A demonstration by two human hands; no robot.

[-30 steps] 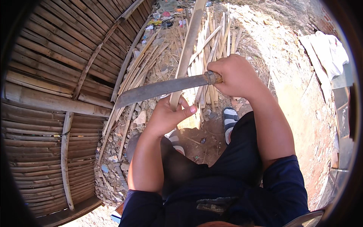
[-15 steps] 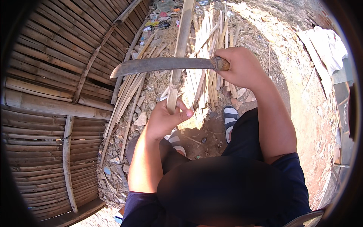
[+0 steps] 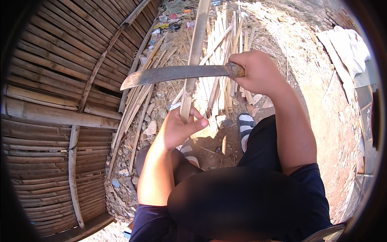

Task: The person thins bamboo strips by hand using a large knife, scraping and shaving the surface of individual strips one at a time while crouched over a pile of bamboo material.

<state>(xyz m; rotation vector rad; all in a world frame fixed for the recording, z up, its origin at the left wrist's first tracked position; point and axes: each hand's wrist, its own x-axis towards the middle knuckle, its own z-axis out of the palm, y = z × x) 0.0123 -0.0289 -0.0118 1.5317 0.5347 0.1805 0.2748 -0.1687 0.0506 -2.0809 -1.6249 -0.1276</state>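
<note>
The right hand [image 3: 258, 72] is clenched around the handle of a long machete [image 3: 177, 74], held level above a bamboo strip [image 3: 193, 60]. The left hand [image 3: 179, 129] clasps the strip's near end, standing it over the split-bamboo pile [image 3: 225, 44]. A misjudged chop could glance off and catch those fingers.

The person wears a dark navy short-sleeved shirt [image 3: 310, 181], black shorts [image 3: 262, 149] and striped sandals [image 3: 245, 129].

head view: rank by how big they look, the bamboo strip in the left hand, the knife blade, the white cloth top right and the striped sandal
1. bamboo strip, longest, running from the left hand to the top edge
2. knife blade, held by the right hand
3. white cloth, though farther off and near the rim, so unsure
4. striped sandal
</note>
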